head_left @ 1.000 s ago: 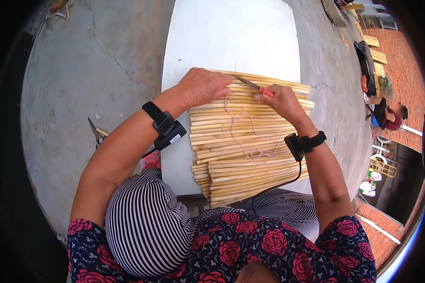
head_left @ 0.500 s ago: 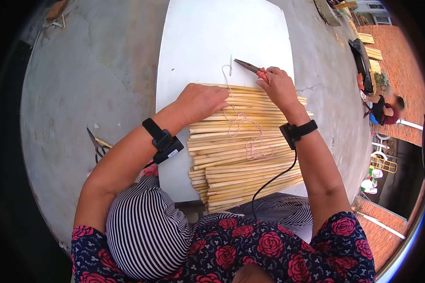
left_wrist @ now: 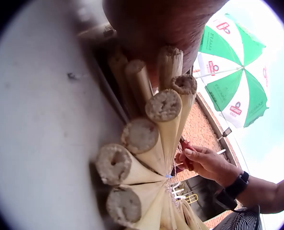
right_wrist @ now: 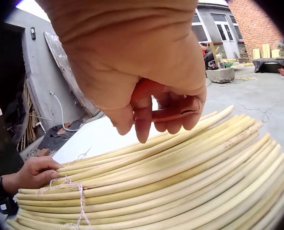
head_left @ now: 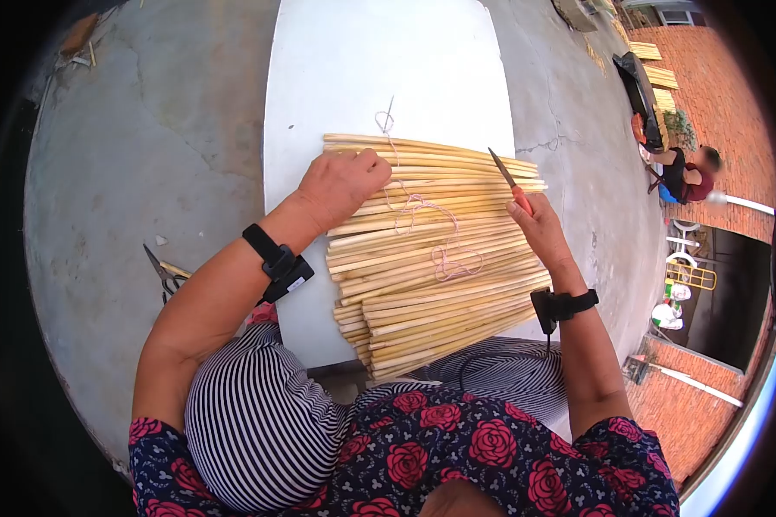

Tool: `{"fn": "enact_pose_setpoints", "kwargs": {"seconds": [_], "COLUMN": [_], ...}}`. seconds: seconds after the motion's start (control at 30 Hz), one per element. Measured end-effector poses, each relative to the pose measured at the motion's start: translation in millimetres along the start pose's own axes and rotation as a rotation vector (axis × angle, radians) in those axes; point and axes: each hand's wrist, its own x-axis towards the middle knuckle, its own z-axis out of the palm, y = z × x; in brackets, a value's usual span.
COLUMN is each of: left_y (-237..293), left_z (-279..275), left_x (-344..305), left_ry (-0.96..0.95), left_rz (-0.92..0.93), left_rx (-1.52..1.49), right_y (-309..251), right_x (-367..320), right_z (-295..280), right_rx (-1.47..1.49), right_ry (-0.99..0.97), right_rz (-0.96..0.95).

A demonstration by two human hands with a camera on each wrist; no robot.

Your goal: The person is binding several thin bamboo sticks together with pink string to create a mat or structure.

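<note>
A mat of pale peeled stalks (head_left: 440, 233) lies side by side on a white board (head_left: 388, 60). My left hand (head_left: 343, 183) grips the stalks near their left ends, its fingers bent over the far ones. In my right hand (head_left: 543, 231), over the stalks' right ends, are long-nosed pliers (head_left: 503, 169) with red handles (right_wrist: 173, 112), jaws pointing away from me. A needle (head_left: 390, 110) sticks out past the farthest stalk, beyond the left fingertips. Pink-and-white thread (head_left: 414, 204) runs from it and lies in loose loops across the stalks.
Scissors (head_left: 162, 274) lie at the left, beside my left forearm. Farther right, another person (head_left: 694, 177) sits near a brick wall (head_left: 724, 103). A green-and-white umbrella (left_wrist: 238, 67) shows overhead in the left wrist view.
The pliers have left the needle and moved right and back towards me in my right hand. The needle and a loop of thread now show beyond the far stalk. My left hand stays on the stalks.
</note>
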Motion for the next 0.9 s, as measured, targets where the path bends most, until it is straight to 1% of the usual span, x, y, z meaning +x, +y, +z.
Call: {"fn": "enact_pose_setpoints", "kwargs": {"seconds": [0.07,0.1,0.2,0.3,0.4,0.43,0.53,0.6,0.67,0.77,0.87,0.9], "left_y": [0,-1,-4,-8,-13,-13,-11,-12,-13,-13,-12,-13], "left_z": [0,-1,1,1,3,3,2,1,1,-1,0,0], "left_x": [0,0,-2,-3,-2,-2,-2,-2,-3,0,-3,-3], "left_ry": [0.008,0.012,-0.01,0.029,0.059,0.067,0.072,0.098,0.122,0.15,0.166,0.173], "left_rz": [0.006,0.008,-0.001,0.016,0.019,0.018,0.01,0.018,0.016,0.021,0.021,0.024], "left_rx": [-0.012,-0.014,0.072,0.085,0.06,0.046,0.038,0.02,0.005,-0.013,-0.024,-0.028], "right_y": [13,15,5,1,-35,-45,-90,-111,-133,-150,-179,-182], "right_x": [-15,-20,-28,-24,0,9,50,91,129,167,172,174], "right_z": [22,31,59,71,41,40,38,49,57,74,73,76], "right_rx": [0.021,-0.04,-0.096,-0.297,-0.238,0.025,0.196,0.226,0.037,-0.072,-0.21,-0.234], "right_ry": [0.087,0.096,0.197,0.375,0.326,0.344,0.123,0.039,-0.054,-0.068,-0.18,-0.181], "right_rz": [0.039,-0.036,-0.093,-0.297,-0.099,-0.063,-0.042,-0.049,0.016,0.059,0.146,0.113]}}
